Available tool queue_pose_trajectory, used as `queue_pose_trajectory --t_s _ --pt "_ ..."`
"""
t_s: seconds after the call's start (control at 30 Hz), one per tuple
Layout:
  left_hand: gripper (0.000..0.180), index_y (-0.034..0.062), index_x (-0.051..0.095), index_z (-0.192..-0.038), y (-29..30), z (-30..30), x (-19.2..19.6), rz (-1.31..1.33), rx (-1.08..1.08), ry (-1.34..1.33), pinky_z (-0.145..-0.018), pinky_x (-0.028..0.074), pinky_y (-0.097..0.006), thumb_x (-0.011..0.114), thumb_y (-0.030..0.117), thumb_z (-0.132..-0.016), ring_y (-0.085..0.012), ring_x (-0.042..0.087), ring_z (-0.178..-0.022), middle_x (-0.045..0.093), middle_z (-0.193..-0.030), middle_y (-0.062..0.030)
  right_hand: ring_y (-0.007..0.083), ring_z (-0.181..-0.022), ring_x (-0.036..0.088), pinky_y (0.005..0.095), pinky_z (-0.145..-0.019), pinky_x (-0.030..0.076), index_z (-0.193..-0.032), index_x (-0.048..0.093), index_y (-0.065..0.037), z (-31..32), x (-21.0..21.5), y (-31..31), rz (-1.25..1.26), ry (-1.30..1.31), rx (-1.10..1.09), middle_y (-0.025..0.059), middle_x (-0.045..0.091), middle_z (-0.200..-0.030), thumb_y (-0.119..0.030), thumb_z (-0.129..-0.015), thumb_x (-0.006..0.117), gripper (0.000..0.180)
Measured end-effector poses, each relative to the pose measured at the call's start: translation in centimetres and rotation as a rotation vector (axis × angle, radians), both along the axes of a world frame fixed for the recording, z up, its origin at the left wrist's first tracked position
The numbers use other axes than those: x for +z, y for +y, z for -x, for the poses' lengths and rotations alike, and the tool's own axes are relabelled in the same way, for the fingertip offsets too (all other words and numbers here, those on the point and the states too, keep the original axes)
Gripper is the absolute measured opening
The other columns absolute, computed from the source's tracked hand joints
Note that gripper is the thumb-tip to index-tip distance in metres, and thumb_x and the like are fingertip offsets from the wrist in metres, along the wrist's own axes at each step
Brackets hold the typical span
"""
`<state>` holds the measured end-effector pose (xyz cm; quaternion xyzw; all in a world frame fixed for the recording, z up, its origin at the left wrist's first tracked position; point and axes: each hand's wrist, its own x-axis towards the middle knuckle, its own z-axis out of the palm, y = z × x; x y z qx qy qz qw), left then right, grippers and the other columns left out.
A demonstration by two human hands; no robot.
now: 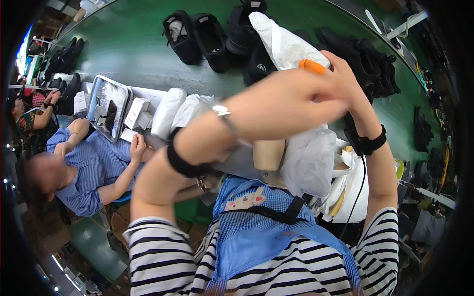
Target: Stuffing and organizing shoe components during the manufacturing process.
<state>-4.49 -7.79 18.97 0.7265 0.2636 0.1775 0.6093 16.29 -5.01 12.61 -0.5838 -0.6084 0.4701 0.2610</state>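
Both my hands are raised and pressed together in front of me. My left hand (pixel 316 93) reaches across from the lower left, blurred, with its fingers closed. My right hand (pixel 348 74) curls over it from the right. A short orange-tipped object (pixel 312 65) pokes out between them at the top. Just behind the hands stands a black shoe (pixel 259 64) stuffed with white paper (pixel 281 42). I cannot tell whether either hand touches the shoe. Both wrists wear black straps.
Several black shoes (pixel 197 37) lie on the green belt (pixel 123 44) beyond. A tan cup (pixel 269 154) and white bags (pixel 308 160) sit below my arms. At left, a person in a blue shirt (pixel 89 172) leans beside a metal tray (pixel 94 96) and white boxes (pixel 136 112).
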Motion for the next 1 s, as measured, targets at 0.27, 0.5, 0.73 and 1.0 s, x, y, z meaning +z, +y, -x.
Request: queue_pose_trajectory --t_s 0.27,0.5,0.73,1.0 --pt "0.048 0.0012 0.055 -0.117 12.3 15.4 -18.8 -0.716 0.411 0.832 -0.089 0.046 -0.039 0.065 0.028 -0.079 -0.0349 0.057 -0.099 0.053 -0.119 -0.0177 0.0112 -0.073 0.062 0.0228 -0.061 0.052 -0.105 0.059 0.001 9.7 -3.1 6.7 0.244 0.210 0.072 0.0067 0.063 -0.089 -0.032 -0.081 0.060 0.041" --pt "0.045 0.0055 0.065 -0.100 16.3 16.0 -23.1 -0.585 0.336 0.902 -0.077 0.049 -0.040 0.066 0.043 -0.076 -0.0285 0.061 -0.091 0.059 -0.104 -0.0071 0.0165 -0.071 0.066 0.0262 -0.061 0.056 -0.100 0.061 0.006 16.4 -7.7 15.4 0.342 -0.039 0.024 0.0124 0.065 -0.084 -0.033 -0.077 0.060 0.045" --pt "0.042 0.0084 0.067 -0.096 15.9 20.0 -23.0 -0.577 0.321 0.922 -0.072 0.050 -0.039 0.067 0.043 -0.073 -0.0256 0.062 -0.086 0.059 -0.100 -0.0028 0.0271 -0.077 0.067 0.0351 -0.070 0.054 -0.088 0.070 -0.004 23.9 -4.3 17.9 0.047 -0.901 0.229 0.0146 0.068 -0.084 -0.048 -0.062 0.072 0.052" --pt "0.034 0.0098 0.067 -0.093 15.5 18.8 -23.1 -0.532 0.445 0.788 -0.074 0.050 -0.039 0.072 0.035 -0.070 -0.0287 0.062 -0.085 0.063 -0.099 -0.0082 0.0249 -0.081 0.067 0.0348 -0.062 0.054 -0.090 0.068 -0.002 30.5 -13.3 19.9 -0.267 -1.024 0.168 0.0118 0.067 -0.090 -0.018 -0.072 0.063 0.024"
